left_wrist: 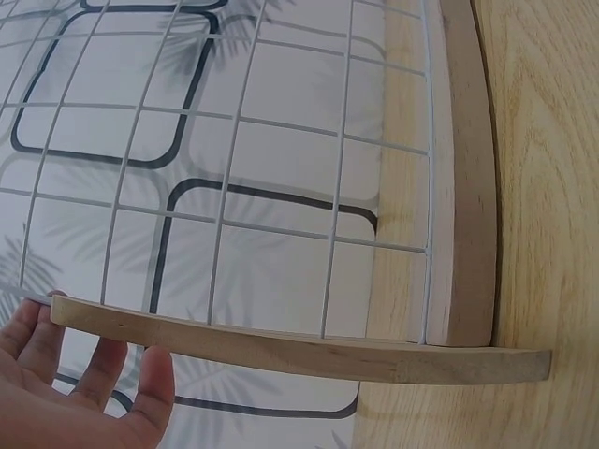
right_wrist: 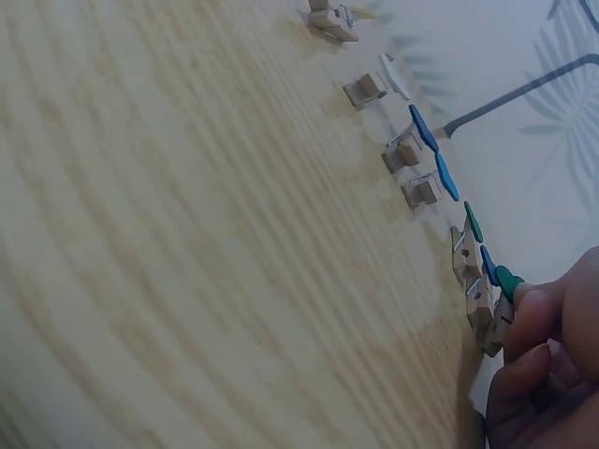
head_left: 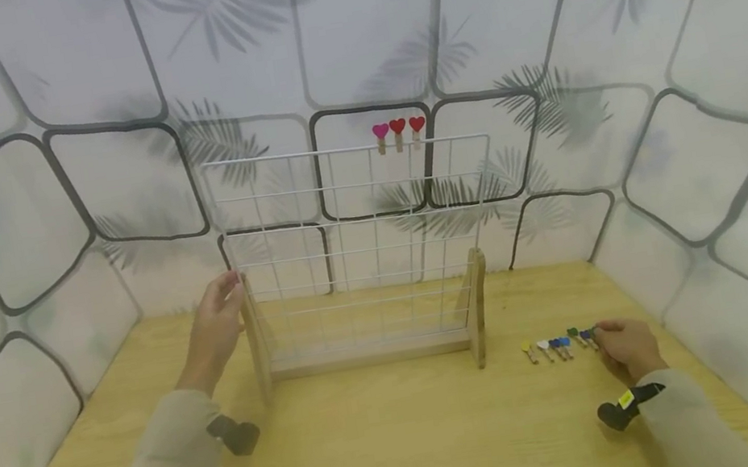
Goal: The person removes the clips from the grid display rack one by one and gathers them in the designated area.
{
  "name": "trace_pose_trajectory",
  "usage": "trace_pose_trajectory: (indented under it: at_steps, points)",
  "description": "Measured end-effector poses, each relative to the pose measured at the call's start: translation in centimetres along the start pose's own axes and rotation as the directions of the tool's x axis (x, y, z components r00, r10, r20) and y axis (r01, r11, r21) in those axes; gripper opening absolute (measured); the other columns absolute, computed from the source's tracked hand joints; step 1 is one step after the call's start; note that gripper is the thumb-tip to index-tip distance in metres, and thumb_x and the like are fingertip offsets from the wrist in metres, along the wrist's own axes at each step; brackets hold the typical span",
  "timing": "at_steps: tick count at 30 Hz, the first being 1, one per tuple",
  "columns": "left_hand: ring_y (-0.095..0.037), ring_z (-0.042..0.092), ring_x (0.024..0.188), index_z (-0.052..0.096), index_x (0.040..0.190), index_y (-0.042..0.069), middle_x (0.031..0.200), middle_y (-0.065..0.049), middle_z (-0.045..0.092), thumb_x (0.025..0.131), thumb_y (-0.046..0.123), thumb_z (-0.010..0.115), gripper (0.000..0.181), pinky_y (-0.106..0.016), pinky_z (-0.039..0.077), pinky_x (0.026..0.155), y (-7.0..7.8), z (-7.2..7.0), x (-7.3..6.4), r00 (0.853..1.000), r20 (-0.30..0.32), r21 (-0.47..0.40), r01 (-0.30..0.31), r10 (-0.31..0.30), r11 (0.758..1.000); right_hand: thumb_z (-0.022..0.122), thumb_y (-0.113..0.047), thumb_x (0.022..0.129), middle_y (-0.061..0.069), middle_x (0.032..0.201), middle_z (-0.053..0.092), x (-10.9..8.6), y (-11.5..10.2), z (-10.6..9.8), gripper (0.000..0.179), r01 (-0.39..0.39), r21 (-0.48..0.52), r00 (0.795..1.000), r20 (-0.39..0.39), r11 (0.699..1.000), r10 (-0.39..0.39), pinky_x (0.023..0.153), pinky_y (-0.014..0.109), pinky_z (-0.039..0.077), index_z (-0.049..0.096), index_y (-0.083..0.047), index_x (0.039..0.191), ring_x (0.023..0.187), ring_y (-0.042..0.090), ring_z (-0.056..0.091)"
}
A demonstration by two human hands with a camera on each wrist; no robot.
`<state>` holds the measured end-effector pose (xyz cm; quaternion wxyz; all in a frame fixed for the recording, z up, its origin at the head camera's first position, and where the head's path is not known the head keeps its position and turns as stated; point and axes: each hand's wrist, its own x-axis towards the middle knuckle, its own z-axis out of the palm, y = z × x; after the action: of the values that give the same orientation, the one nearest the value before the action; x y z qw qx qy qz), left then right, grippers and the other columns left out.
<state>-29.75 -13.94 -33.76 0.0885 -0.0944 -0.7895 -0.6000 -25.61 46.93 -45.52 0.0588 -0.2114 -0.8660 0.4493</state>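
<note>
A white wire grid rack with a wooden base [head_left: 372, 360] stands upright on the table. My left hand [head_left: 215, 324] holds its left edge, fingers around the top end of the wooden side post [left_wrist: 299, 352]. At the far right, my right hand [head_left: 629, 347] pinches a small wooden clothespin with a green top [right_wrist: 507, 282]. Beside it in a row lie a blue-topped clothespin [right_wrist: 488, 266], another green one [right_wrist: 473, 223], two more blue ones, a white one [head_left: 545, 351] and a yellow one [head_left: 528, 351]. A pink heart clothespin [head_left: 381, 134] and two red heart clothespins [head_left: 398, 132] are clipped on the rack's top wire.
The wooden tabletop [head_left: 392, 443] extends in front of the rack. Behind and at both sides hang pale walls [head_left: 371, 30] with a dark outlined pattern and grey leaves. A dark wrist camera [head_left: 235, 435] is strapped at each sleeve.
</note>
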Motion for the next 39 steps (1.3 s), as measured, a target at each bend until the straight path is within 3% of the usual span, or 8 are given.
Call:
trace_pose_trajectory:
  at_steps: [7, 13, 16, 19, 22, 25, 33, 39]
  points:
    - [-0.041, 0.024, 0.14, 0.019, 0.153, 0.002, 0.157, -0.02, 0.021, 0.106, 0.038, 0.032, 0.06, -0.06, 0.037, 0.102, 0.1, 0.1, 0.0, 1.0, 0.02, -0.005, 0.011, -0.011, 1.0, 0.054, -0.021, 0.093, 0.022, 0.105, 0.067, -0.5, -0.5, -0.1, 0.047, 0.029, -0.091, 0.996, -0.079, 0.995, -0.036, 0.061, 0.03, 0.053, 0.053, 0.008, 0.13, 0.069, 0.016, 0.062]
    - [-0.041, 0.024, 0.14, 0.02, 0.153, 0.002, 0.157, -0.02, 0.022, 0.106, 0.039, 0.033, 0.061, -0.059, 0.037, 0.102, 0.1, 0.3, 0.0, 1.0, 0.024, -0.008, 0.012, -0.012, 1.0, 0.044, -0.026, 0.103, 0.031, 0.13, 0.052, -1.1, -3.2, -0.9, 0.05, 0.185, -0.029, 0.983, 0.003, 0.982, -0.185, 0.067, 0.031, 0.055, 0.046, 0.012, 0.135, 0.081, 0.016, 0.065]
    - [-0.04, 0.026, 0.14, 0.021, 0.152, 0.003, 0.156, -0.019, 0.024, 0.106, 0.04, 0.033, 0.061, -0.058, 0.039, 0.101, 0.1, 0.5, 0.2, 1.0, 0.017, -0.008, 0.003, -0.003, 1.0, 0.042, -0.028, 0.105, 0.021, 0.127, 0.057, -1.3, -5.6, -1.6, 0.052, 0.226, 0.125, 0.971, 0.053, 0.966, -0.234, 0.062, 0.026, 0.055, 0.041, 0.012, 0.138, 0.075, 0.008, 0.064]
    - [-0.041, 0.028, 0.139, 0.021, 0.152, 0.003, 0.155, -0.021, 0.026, 0.106, 0.04, 0.033, 0.06, -0.058, 0.04, 0.1, 0.2, 0.7, 0.4, 1.0, 0.015, -0.009, -0.004, 0.005, 1.0, 0.042, -0.032, 0.105, -0.002, 0.113, 0.064, -1.6, -8.5, -2.4, 0.05, 0.253, 0.24, 0.954, 0.1, 0.937, -0.283, 0.06, 0.023, 0.053, 0.047, 0.008, 0.135, 0.072, 0.005, 0.062]
    - [-0.042, 0.028, 0.138, 0.021, 0.152, 0.002, 0.154, -0.022, 0.026, 0.106, 0.04, 0.031, 0.06, -0.058, 0.04, 0.099, 0.2, 0.5, 0.4, 1.0, 0.009, -0.002, 0.0, 0.0, 1.0, 0.043, -0.035, 0.104, -0.014, 0.103, 0.065, -1.8, -11.7, -2.6, 0.038, 0.28, 0.361, 0.918, 0.171, 0.889, -0.359, 0.057, 0.022, 0.051, 0.058, -0.006, 0.123, 0.071, 0.007, 0.061]
    - [-0.042, 0.028, 0.137, 0.021, 0.152, 0.002, 0.154, -0.022, 0.026, 0.106, 0.041, 0.029, 0.061, -0.058, 0.04, 0.099, 0.3, 0.2, 0.2, 1.0, 0.008, 0.002, 0.004, -0.004, 1.0, 0.042, -0.038, 0.104, -0.009, 0.107, 0.066, -2.5, -15.4, -2.2, 0.03, 0.321, 0.414, 0.865, 0.239, 0.852, -0.442, 0.056, 0.022, 0.049, 0.06, -0.017, 0.114, 0.071, 0.011, 0.061]
    - [-0.042, 0.033, 0.134, 0.025, 0.151, 0.0, 0.151, -0.023, 0.031, 0.106, 0.04, 0.028, 0.06, -0.055, 0.043, 0.096, 0.2, -0.3, 0.1, 1.0, 0.0, 0.016, -0.009, 0.009, 1.0, 0.043, -0.038, 0.104, 0.005, 0.109, 0.064, -5.9, -25.0, -0.6, 0.04, 0.445, 0.433, 0.759, 0.283, 0.784, -0.587, 0.056, 0.023, 0.049, 0.058, -0.004, 0.12, 0.07, 0.013, 0.06]
    - [-0.041, 0.035, 0.132, 0.027, 0.15, 0.001, 0.15, -0.023, 0.034, 0.106, 0.04, 0.027, 0.059, -0.053, 0.043, 0.093, 0.2, -0.4, 0.1, 1.0, -0.009, 0.031, -0.002, 0.002, 1.0, 0.044, -0.029, 0.104, 0.013, 0.114, 0.061, -8.0, -32.0, 0.6, 0.037, 0.509, 0.511, 0.681, 0.254, 0.693, -0.687, 0.056, 0.021, 0.048, 0.059, 0.003, 0.119, 0.067, 0.013, 0.059]
